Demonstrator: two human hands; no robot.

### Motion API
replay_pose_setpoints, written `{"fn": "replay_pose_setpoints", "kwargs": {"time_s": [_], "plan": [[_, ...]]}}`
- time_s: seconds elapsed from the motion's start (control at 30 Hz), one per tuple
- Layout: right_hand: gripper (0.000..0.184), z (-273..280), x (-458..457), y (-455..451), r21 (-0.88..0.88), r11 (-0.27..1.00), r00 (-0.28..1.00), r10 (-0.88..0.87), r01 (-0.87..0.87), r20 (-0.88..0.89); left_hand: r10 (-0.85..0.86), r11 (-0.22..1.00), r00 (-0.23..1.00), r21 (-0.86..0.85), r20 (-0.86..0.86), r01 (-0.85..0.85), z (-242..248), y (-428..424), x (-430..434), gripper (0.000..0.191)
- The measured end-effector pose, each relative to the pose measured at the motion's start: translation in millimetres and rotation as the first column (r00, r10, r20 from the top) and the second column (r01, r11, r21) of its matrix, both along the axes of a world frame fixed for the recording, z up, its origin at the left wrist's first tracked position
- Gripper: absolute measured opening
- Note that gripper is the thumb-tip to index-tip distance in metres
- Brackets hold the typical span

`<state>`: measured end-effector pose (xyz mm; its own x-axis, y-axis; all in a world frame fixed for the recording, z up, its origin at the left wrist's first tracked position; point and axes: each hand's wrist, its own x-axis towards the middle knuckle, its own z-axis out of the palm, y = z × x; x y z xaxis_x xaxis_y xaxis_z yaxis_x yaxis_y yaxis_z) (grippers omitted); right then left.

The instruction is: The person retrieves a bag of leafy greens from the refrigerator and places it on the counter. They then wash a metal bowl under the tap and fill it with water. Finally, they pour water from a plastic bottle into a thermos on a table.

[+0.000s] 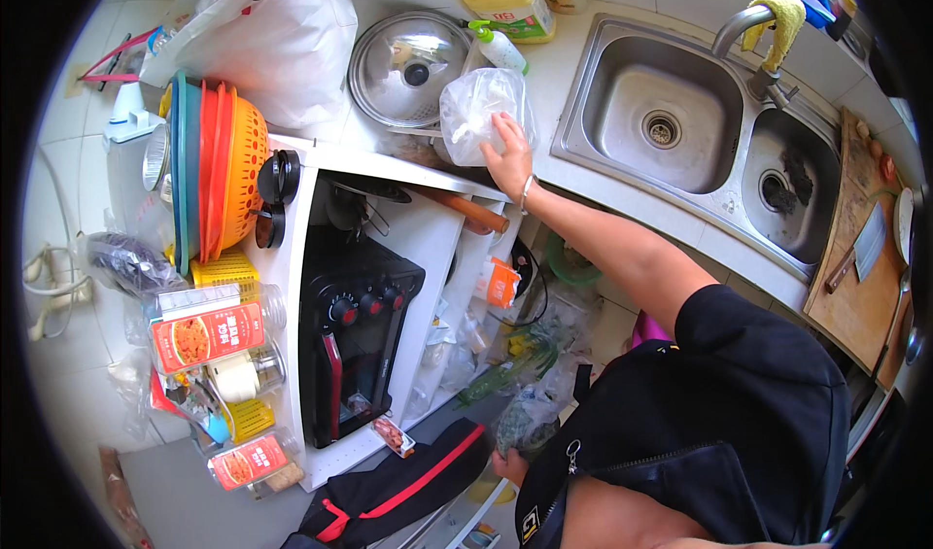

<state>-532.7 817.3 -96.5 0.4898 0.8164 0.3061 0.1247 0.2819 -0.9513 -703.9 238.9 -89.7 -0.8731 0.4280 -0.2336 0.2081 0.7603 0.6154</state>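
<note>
My right hand point(508, 154) reaches across to the counter, fingers spread, its fingertips against a clear plastic bag point(477, 104). What the bag holds is hard to make out. Right beside it is a pot with a shiny steel lid point(408, 64) and dark knob. Low in front of my body, my left hand point(512, 467) grips a plastic bag of dark green vegetables point(526, 421); part of that hand is hidden by my black clothing. Long leafy greens in plastic point(510, 370) lie just beyond this bag.
A double steel sink point(660, 112) has dark scraps in its small basin. A cleaver point(867, 243) lies on a wooden cutting board point(838, 272). A black toaster oven point(357, 345) fills the shelf, with a rolling pin point(466, 210) jutting out above. Stacked colanders point(244, 177) and jars crowd the shelf top.
</note>
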Motion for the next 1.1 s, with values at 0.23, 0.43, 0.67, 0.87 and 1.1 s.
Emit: {"fn": "replay_pose_setpoints", "kwargs": {"time_s": [0.23, 0.43, 0.67, 0.87, 1.1], "plan": [[0.065, -7, 19, -59, -0.113, 0.978, 0.960, -0.146, 0.177, 0.239, -0.026, 1.000, 0.998, 0.002, -0.049, 0.026, 0, -1, 4, 0.040], [0.040, -60, 1, -26, -0.551, 0.814, 0.959, 0.024, -0.182, -0.283, -0.085, 0.993, 0.996, 0.074, -0.040, 0.088, 19, 27, 19, 0.042], [0.013, -37, -14, 35, -0.573, 0.773, 0.905, 0.004, -0.273, -0.425, -0.056, 0.970, 0.998, 0.234, -0.013, 0.058, 9, 18, 23, 0.043], [0.015, -50, -8, 32, -0.576, 0.756, 0.908, 0.059, -0.311, -0.414, -0.131, 0.966, 0.991, 0.223, -0.023, 0.133, 24, 29, 29, 0.043], [0.041, -22, 24, -10, -0.445, 0.681, 0.648, 0.056, -0.581, -0.759, -0.214, 0.937, 0.969, 0.254, -0.126, 0.240, 25, 56, 25, 0.043]]}}
